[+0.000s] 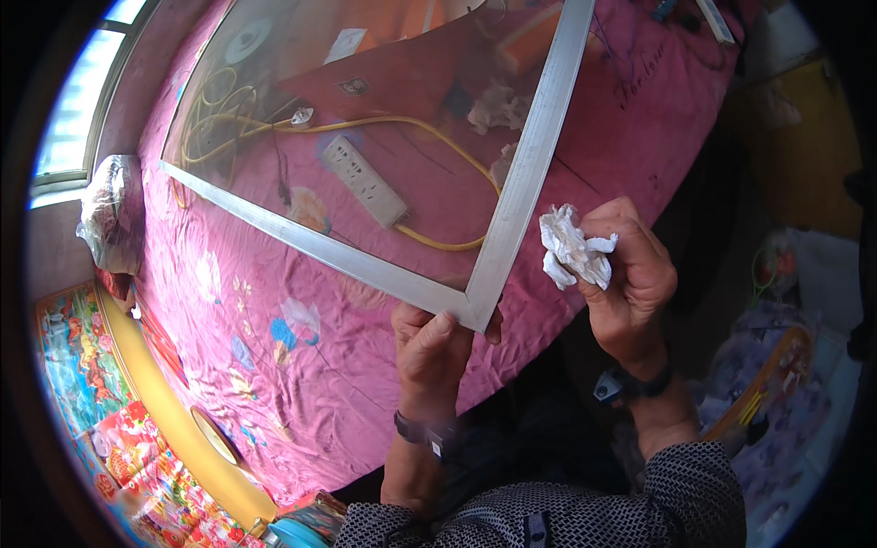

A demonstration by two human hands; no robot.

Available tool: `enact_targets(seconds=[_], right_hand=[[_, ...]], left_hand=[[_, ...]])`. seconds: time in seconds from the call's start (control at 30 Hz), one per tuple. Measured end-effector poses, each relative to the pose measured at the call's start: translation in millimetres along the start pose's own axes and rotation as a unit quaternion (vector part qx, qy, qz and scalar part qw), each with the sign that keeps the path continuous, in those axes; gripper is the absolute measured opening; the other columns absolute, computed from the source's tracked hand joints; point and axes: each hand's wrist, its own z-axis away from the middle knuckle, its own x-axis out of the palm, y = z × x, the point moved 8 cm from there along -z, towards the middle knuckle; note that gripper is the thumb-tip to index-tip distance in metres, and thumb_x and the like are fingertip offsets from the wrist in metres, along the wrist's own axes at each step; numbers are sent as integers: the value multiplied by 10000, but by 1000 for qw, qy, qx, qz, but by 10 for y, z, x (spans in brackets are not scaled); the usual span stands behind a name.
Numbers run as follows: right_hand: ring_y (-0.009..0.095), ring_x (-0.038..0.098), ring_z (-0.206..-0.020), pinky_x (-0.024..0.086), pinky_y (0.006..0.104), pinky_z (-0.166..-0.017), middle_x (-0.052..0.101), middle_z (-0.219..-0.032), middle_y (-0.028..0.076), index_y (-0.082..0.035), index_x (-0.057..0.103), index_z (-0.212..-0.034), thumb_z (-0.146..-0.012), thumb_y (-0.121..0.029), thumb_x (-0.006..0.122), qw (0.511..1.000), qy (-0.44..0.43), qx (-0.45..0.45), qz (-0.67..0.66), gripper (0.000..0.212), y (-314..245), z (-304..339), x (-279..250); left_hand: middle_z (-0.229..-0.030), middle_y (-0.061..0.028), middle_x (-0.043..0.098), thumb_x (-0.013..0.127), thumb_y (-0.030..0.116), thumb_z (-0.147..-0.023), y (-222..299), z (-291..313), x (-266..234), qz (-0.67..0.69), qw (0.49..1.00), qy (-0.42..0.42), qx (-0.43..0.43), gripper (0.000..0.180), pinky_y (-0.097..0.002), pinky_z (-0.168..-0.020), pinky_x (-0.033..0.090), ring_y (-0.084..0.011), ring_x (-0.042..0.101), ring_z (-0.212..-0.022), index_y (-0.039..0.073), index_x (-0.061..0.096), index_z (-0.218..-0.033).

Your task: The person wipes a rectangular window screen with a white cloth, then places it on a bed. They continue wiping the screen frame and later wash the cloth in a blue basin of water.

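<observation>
My left hand [433,354] grips the near corner of a window screen frame [525,192], thumb on top and fingers underneath. The frame has pale metal bars and a see-through dark panel; it is held above a pink flowered bedspread [365,411] and reaches past the top of the view. Just right of that corner, my right hand [630,274] is closed on a crumpled white tissue [577,247], pinched between thumb and fingers and apart from the frame. Through the panel show a white power strip [364,180] and its yellow cord [420,137].
More crumpled tissue [498,108] and orange boxes [530,38] show through the panel. A plastic-wrapped bundle [113,215] sits by the window [78,100] at left. A yellow curved bed edge [164,393] runs along the lower left. Bags and a basket [776,374] stand at lower right.
</observation>
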Motion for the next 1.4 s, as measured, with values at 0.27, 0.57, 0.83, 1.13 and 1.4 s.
enact_targets(seconds=[0.27,0.57,0.83,1.13,1.4], right_hand=[[283,717,-892,602,360,-791,655,-1097,145,28,749,-1171,-944,105,788,981,-3,-110,159,243,-418,-450,121],[163,674,-889,551,287,-809,671,-1077,96,43,723,-1139,-964,160,713,981,7,-127,149,211,-306,-729,133],[376,749,-886,616,440,-774,659,-1051,151,25,755,-1134,-868,140,797,949,-91,-171,249,293,-394,-685,471],[296,623,-718,514,408,-546,557,-899,136,72,710,-1121,-833,-26,763,926,-158,-242,243,309,-635,-71,1042],[312,734,-839,597,422,-672,677,-1017,140,-1,746,-1159,-799,39,842,972,-141,-157,100,374,-615,-17,871]], left_hand=[[-1090,-299,774,737,301,-1052,7,22,8,-7,999,31,-28,465,-427,-696,596,-361,759,-848,-119,728,-1252],[-1106,-296,781,752,313,-1057,47,43,26,-11,999,37,-23,455,-452,-755,630,-373,776,-902,-107,733,-1232],[-1109,-280,791,785,290,-1063,51,39,22,-5,998,52,-23,427,-461,-784,634,-376,777,-920,-97,730,-1234],[-1185,-154,817,804,108,-1043,-98,148,-241,49,993,111,6,368,-409,-928,656,-269,801,-1051,-70,743,-1359],[-1333,-151,800,787,94,-1070,-168,216,-400,95,994,51,-14,372,-391,-1054,614,-234,777,-1173,-78,729,-1395]])
